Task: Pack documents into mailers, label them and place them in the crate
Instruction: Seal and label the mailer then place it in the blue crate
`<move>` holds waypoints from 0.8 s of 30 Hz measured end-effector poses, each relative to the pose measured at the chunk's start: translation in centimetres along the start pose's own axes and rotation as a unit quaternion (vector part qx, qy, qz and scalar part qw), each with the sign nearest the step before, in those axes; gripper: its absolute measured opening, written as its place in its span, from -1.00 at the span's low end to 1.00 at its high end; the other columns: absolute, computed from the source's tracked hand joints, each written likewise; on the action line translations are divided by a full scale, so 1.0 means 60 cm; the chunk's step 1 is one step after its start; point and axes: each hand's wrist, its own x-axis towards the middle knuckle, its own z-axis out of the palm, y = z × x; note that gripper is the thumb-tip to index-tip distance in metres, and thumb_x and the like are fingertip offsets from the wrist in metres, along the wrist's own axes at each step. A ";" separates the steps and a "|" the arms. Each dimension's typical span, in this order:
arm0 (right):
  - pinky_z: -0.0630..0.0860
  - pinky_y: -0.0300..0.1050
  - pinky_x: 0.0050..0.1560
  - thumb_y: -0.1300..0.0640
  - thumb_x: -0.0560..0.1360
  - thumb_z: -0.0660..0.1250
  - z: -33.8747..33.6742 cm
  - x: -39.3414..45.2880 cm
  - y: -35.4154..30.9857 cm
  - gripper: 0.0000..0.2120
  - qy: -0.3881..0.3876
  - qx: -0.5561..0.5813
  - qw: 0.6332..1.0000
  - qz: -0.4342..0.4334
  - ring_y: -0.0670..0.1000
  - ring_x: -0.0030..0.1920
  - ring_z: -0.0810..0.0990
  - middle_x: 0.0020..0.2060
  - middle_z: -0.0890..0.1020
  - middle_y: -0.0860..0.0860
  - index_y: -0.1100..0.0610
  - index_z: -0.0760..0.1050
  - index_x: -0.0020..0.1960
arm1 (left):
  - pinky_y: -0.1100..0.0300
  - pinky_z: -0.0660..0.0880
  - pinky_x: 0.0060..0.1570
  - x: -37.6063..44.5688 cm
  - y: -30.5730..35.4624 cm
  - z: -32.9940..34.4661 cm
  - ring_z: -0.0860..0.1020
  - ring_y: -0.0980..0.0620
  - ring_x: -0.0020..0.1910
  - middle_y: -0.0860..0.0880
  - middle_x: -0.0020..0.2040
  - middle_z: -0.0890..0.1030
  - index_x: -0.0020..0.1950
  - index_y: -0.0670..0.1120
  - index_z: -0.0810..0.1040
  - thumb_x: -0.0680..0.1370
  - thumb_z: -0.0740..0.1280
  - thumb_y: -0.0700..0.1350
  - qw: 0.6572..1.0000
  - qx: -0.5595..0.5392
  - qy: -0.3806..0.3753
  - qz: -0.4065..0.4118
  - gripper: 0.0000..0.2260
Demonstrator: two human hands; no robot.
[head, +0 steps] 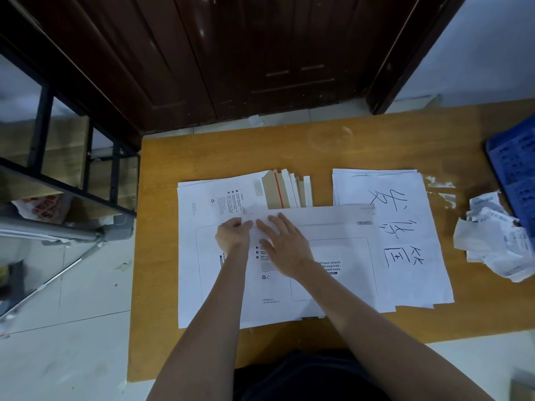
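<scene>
Table (289, 151): mailer (333, 250) lies crosswise (hands (260, 238) pressing).
</scene>
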 end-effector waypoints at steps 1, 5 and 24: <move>-0.10 -0.08 0.54 -0.08 0.66 -0.07 0.001 -0.001 0.000 -0.52 -0.003 -0.004 1.000 -0.004 0.00 0.55 -0.17 0.55 -0.01 -0.05 -0.09 -0.05 0.56 | 0.27 0.30 -0.45 -0.002 0.000 0.001 0.43 -0.05 -0.35 -0.09 -0.35 0.51 -0.27 -0.12 0.55 0.45 0.41 -0.19 1.000 0.010 0.005 0.014 -0.89; -0.09 -0.02 0.54 -0.07 0.66 -0.04 0.004 0.000 -0.001 -0.50 -0.014 -0.032 0.999 -0.001 0.02 0.55 -0.20 0.55 -0.04 -0.04 -0.09 -0.08 0.56 | 0.25 0.30 -0.44 -0.017 -0.005 0.012 0.43 -0.11 -0.31 -0.11 -0.33 0.50 -0.24 -0.16 0.53 0.48 0.33 -0.25 0.992 0.069 0.025 0.106 -0.90; 0.02 -0.03 0.45 0.23 0.56 0.08 -0.072 -0.094 0.178 -0.51 0.146 0.035 0.951 0.270 0.00 0.54 0.00 0.51 0.15 0.03 0.14 0.18 0.49 | -0.28 -0.17 0.42 -0.157 0.015 0.166 -0.21 -0.21 0.53 -0.03 0.57 -0.20 0.57 -0.06 -0.13 0.65 0.02 0.10 0.667 0.583 -0.219 0.410 -0.43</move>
